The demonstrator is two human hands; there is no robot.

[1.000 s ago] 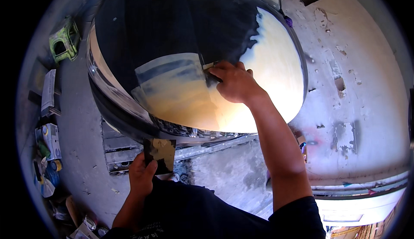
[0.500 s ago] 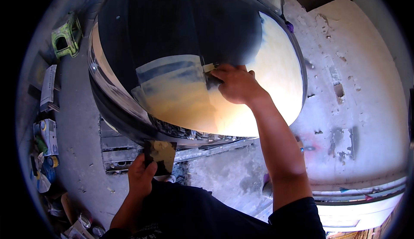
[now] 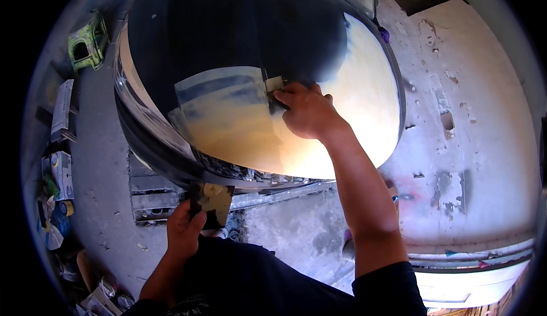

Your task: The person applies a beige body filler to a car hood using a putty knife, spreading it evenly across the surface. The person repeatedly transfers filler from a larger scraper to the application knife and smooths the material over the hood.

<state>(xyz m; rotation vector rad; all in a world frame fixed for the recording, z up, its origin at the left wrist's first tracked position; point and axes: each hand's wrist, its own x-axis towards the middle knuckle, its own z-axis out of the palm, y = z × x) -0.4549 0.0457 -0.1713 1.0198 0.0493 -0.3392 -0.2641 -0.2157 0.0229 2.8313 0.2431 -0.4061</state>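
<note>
A dark car hood [image 3: 211, 25] spreads out before me, with a tan, cloudy filler coat [image 3: 233, 128] over its nearer part. Low at left, my left hand [image 3: 183, 230] grips a flat, dark square mixing board [image 3: 218, 201] by its edge, thumb on top; tan putty is smeared over it. My right hand [image 3: 310, 111] reaches over the hood with its fingers closed on a putty spreader [image 3: 275, 83]. Pale putty shows on the spreader, which lies at the border of the tan coat and the dark surface. My fingers hide most of it.
A green plastic stool [image 3: 86, 42] stands on the floor at far left. Below it are boxes [image 3: 61, 173], tape rolls and cans along the left side. A floor grate [image 3: 154, 196] lies below the car's front. A white panel [image 3: 467, 284] is at lower right.
The view has shifted slightly. My right hand has moved a little with the spreader, and more of the pale putty on it shows. My left hand keeps hold of the board.
</note>
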